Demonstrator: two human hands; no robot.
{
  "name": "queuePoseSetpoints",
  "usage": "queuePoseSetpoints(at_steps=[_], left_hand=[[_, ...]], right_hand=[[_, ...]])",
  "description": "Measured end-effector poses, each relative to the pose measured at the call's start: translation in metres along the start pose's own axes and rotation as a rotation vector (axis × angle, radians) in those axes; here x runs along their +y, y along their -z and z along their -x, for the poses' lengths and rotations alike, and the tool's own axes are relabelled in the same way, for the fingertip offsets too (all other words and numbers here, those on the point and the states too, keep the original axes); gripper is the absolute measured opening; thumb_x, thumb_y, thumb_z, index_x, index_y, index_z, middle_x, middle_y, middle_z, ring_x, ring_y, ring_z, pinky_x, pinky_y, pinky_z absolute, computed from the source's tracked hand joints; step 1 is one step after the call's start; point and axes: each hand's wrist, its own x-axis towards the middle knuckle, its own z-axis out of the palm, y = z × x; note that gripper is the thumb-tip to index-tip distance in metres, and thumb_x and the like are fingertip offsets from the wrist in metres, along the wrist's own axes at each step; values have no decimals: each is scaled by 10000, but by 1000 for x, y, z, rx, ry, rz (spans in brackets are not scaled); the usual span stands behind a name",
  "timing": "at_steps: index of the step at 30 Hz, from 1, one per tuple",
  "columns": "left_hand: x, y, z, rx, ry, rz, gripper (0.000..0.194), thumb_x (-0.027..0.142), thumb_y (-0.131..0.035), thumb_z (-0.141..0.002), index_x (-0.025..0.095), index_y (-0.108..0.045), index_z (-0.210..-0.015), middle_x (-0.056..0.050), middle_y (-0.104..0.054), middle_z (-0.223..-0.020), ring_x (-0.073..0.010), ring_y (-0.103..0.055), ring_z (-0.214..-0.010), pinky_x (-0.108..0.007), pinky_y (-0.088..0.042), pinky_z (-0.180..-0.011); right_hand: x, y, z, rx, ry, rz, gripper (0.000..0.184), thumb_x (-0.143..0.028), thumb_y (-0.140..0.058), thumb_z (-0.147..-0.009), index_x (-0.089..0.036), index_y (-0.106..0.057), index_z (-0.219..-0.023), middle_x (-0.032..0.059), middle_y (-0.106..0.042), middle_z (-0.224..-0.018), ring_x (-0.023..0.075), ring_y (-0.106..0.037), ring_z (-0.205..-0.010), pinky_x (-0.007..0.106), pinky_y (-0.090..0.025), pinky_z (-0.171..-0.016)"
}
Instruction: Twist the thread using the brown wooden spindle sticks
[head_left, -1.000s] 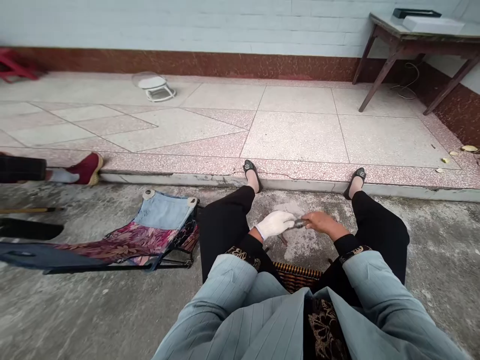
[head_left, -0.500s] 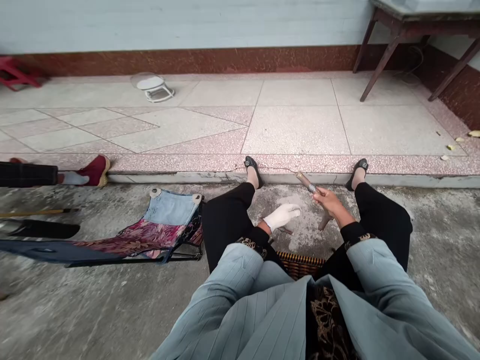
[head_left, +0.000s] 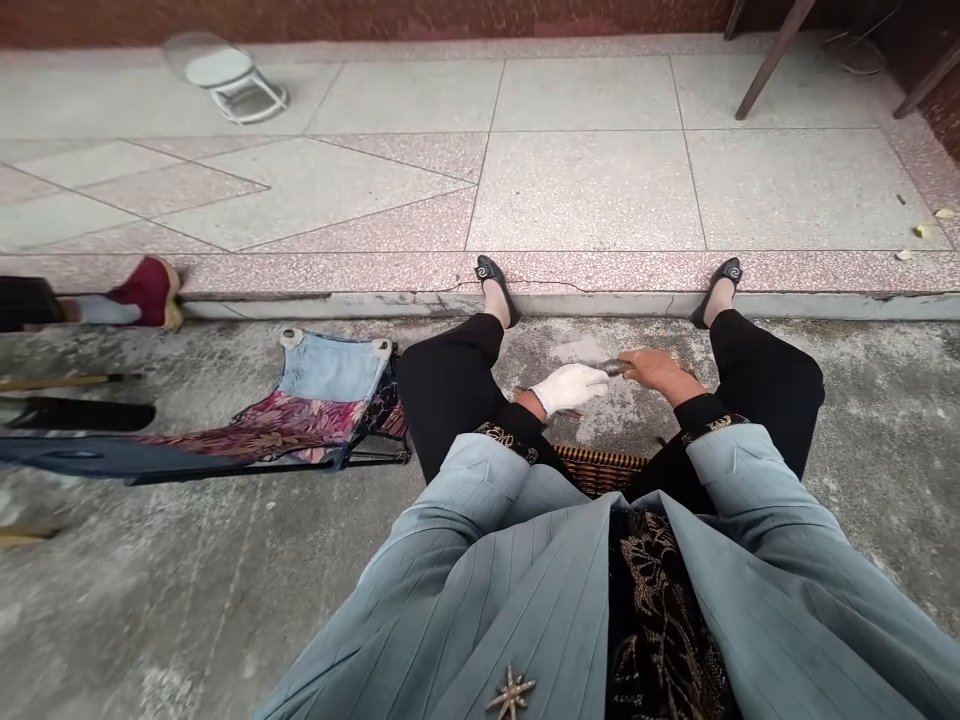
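My left hand (head_left: 570, 388), in a white knitted glove, is closed around the wooden end of a wire-bound handle (head_left: 615, 368). That end is hidden inside the glove. My bare right hand (head_left: 660, 372) grips the same handle at the right side of its grey wire coil. Both hands are close together, low between my knees, with only a short coiled stretch showing between them. Whatever the handle carries beyond my right hand is mostly covered, so its kind cannot be made out. Small brown pieces show near the glove, too hidden to name.
Behind my hands a wicker seat edge (head_left: 600, 468) shows between my thighs. My feet rest on the raised tiled step (head_left: 585, 190). To the left stand a low folding chair (head_left: 337, 365) and another person's red shoe (head_left: 150, 292). A white stool (head_left: 236, 80) is farther back.
My left hand has closed on the handle's wooden end, which stuck out free before. My right hand has turned the handle from slanting to nearly level. The view has tilted downward.
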Motion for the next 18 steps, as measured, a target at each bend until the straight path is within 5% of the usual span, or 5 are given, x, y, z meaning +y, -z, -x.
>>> queuePoseSetpoints(at_steps=[6, 12, 15, 18], left_hand=[[-14, 23, -16, 49, -8, 240, 319, 395, -532, -869, 152, -723, -948, -56, -708, -895, -188, -600, -830, -248, -430, -753], [-23, 13, -24, 183, 124, 668, 351, 453, -532, -877, 118, -633, -915, -28, -594, -721, -120, -498, -617, -246, -411, -621], [-16, 4, -24, 125, 83, 607, 328, 441, -508, -897, 133, -612, -857, 4, -527, -673, -101, -435, -589, -235, -370, -600], [-7, -2, -23, 37, 0, 433, 314, 426, -515, -891, 142, -634, -827, -6, -564, -721, -123, -483, -657, -247, -377, -663]], right_hand=[[6, 10, 7, -292, 282, -303, 358, -191, -738, -711, -279, -797, -1053, 16, -757, -921, 226, -660, -834, 307, -473, -745], [10, 35, 16, 3, 236, -794, 543, -305, -730, -719, -186, -713, -1249, 32, -692, -866, 178, -589, -737, 341, -501, -727], [10, 35, 13, 111, 174, -935, 603, -358, -673, -779, -133, -631, -1337, 47, -671, -885, 166, -567, -723, 347, -500, -739], [9, 30, 8, 201, 12, -759, 567, -323, -636, -824, -119, -608, -1353, 91, -688, -981, 205, -606, -806, 359, -493, -783]])
